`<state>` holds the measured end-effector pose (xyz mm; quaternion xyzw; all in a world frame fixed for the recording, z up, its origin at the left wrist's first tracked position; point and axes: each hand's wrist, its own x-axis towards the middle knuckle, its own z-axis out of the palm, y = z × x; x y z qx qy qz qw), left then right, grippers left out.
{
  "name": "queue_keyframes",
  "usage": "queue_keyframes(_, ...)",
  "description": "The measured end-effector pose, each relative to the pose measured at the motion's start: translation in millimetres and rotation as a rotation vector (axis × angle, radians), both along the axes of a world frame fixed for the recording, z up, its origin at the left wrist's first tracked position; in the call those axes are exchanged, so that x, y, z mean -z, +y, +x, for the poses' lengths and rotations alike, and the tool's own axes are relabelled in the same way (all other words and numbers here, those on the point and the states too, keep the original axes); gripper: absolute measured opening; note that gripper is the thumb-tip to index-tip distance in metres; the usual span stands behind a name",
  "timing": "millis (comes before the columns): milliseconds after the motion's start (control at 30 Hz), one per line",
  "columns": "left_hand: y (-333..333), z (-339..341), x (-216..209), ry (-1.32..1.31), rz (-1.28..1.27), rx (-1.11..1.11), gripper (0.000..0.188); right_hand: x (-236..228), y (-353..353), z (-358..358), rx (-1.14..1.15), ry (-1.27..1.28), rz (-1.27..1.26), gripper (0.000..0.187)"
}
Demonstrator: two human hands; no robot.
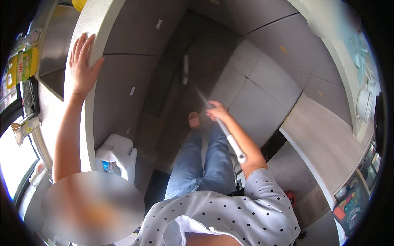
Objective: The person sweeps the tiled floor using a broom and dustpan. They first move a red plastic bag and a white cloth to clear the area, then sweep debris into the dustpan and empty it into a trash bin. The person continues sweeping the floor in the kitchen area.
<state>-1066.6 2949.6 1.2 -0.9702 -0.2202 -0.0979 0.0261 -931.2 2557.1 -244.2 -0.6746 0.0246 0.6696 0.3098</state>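
Note:
My left hand (85,65) lies flat on the pale countertop (107,16) at the left, fingers stretched out and holding nothing. My right hand (216,111) is closed around the shaft of a long-handled mop (232,139). The white top end of its handle, with a round hanging hole, points back toward my right upper arm. From my hand the grey shaft slants forward and left to the floor. A narrow pale bar (185,69) shows at its far end, blurred, so the mop head's shape is hard to make out.
Grey cabinets (127,71) line the left, with more cabinets (295,45) ahead and right. Light floor tiles (266,74) meet a dark, shadowed floor patch. One pink slipper (194,120) shows at my foot. A white bin (117,149) hangs left; a wood-toned panel (324,135) stands right.

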Motion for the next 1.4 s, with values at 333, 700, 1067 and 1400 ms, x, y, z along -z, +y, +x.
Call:
queue_keyframes(333, 0, -7, -4, -0.015, -0.009, -0.028, 0.063, -69, -88, 30, 0.216, 0.016, -0.066, 0.061)
queue_keyframes(700, 5, -7, 6, -0.029, 0.041, 0.038, 0.063, 15, -19, -18, -0.04, 0.016, -0.014, 0.057)
queue_keyframes(1067, 6, -12, 2, -0.025, 0.078, 0.033, 0.061, -63, -74, -21, 0.08, 0.085, 0.002, 0.056)
queue_keyframes(1400, 6, -11, 4, -0.042, 0.036, 0.015, 0.06, -8, -128, 9, 0.007, -0.161, -0.19, 0.056)
